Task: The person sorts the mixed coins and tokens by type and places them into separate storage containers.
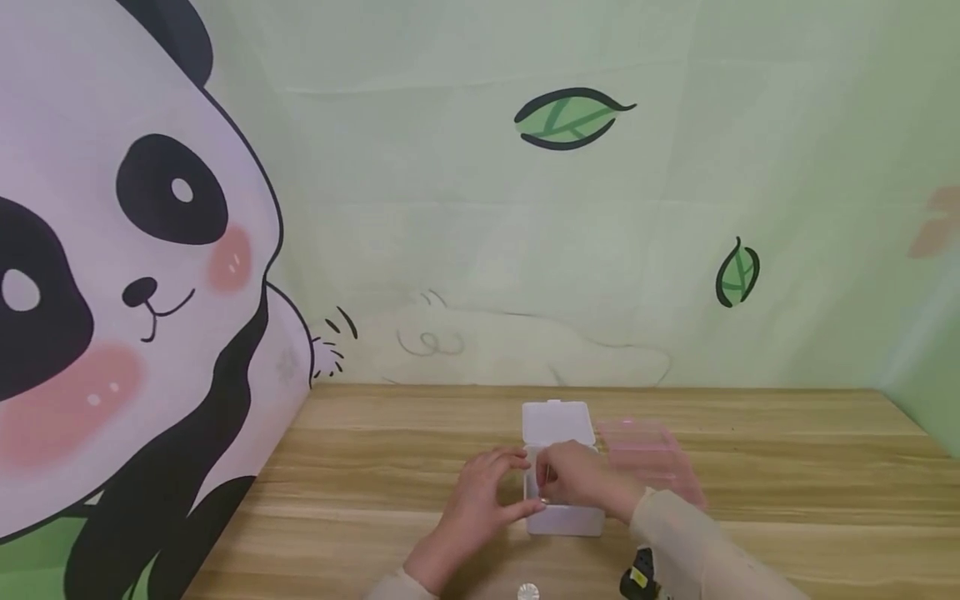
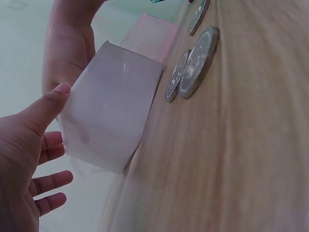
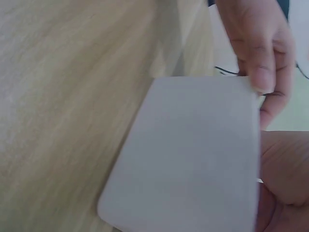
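The left hand point(image 1: 480, 492), fingers apart, thumb at the edge, seemingly steadies the white box point(image 1: 564, 522) beside it. The right hand point(image 1: 576, 473) bends over the opening; whether it pinches anything, I cannot tell. Coins point(image 2: 199, 63) lie nearer than both.

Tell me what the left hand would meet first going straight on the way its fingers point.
Likely the white hinged-lid box, right beside the left hand, though unclear depth makes contact hard to judge.
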Demonstrator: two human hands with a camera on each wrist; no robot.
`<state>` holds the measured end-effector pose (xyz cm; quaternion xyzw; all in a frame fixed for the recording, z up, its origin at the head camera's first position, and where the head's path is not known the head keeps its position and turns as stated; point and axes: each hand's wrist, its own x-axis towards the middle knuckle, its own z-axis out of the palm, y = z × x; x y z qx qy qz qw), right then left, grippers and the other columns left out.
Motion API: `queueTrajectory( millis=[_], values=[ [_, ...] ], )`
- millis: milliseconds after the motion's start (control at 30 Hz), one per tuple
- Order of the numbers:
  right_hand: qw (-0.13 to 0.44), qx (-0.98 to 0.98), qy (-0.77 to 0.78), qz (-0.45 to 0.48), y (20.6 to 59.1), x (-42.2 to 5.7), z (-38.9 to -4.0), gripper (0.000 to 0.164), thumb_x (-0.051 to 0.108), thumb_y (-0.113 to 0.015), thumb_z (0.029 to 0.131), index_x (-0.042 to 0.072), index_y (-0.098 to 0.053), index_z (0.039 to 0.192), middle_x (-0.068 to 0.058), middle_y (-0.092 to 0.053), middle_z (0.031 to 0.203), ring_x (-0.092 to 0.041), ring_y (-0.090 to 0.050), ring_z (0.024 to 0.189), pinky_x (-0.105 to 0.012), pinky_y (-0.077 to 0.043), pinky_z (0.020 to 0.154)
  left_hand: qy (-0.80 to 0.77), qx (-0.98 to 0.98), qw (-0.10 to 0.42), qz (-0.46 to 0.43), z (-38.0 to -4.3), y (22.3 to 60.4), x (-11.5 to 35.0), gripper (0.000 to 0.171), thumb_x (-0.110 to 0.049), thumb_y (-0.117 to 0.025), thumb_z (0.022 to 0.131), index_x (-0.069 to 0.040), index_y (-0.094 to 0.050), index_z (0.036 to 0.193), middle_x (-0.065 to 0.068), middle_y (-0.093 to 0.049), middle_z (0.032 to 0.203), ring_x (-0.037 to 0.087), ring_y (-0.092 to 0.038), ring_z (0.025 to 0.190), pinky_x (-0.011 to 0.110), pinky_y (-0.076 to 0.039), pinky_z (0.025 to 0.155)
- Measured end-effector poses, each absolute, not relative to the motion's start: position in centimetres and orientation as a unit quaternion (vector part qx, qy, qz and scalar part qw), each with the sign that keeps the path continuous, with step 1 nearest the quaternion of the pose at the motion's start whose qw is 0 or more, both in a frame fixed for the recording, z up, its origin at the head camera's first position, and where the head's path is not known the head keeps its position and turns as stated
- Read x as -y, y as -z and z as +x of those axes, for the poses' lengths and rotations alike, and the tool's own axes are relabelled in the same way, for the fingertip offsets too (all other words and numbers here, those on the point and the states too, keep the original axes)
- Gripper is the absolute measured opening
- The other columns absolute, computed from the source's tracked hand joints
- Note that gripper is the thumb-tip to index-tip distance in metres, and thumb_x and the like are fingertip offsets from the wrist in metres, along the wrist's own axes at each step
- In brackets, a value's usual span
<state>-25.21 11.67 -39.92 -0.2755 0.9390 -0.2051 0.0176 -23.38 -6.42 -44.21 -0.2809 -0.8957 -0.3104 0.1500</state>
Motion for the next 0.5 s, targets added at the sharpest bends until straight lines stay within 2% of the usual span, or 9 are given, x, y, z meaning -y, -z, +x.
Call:
queueTrajectory(
  millis=[267, 500],
  values=[
    [-0.019, -0.903, 0.276, -0.327, 39.4, -12.7, -25.2, 0.011, 0.007, -0.071, 0.080, 0.010, -0.062, 0.074, 0.005, -0.063, 0.066, 0.000, -0.048, 0.062, -0.017, -0.042, 0.056, 0.316, 0.891, 0.168, -0.280, -23.6, 44.6, 6.7, 0.045, -0.038, -0.079, 0.075, -0.014, -0.064, 0.109, 0.000, -0.063, 0.127, 0.022, -0.056, 0.121, 0.047, -0.042, 0.105],
    [0.013, -0.900, 0.324, -0.292, 37.9, -13.4, -23.6, 0.008, 0.012, -0.069, 0.085, 0.011, -0.063, 0.080, 0.006, -0.061, 0.071, 0.001, -0.049, 0.065, -0.017, -0.043, 0.058, 0.318, 0.889, 0.163, -0.286, -23.4, 44.4, 6.4, 0.043, -0.038, -0.078, 0.077, -0.014, -0.064, 0.110, 0.000, -0.063, 0.126, 0.022, -0.056, 0.121, 0.047, -0.042, 0.104]
  ],
)
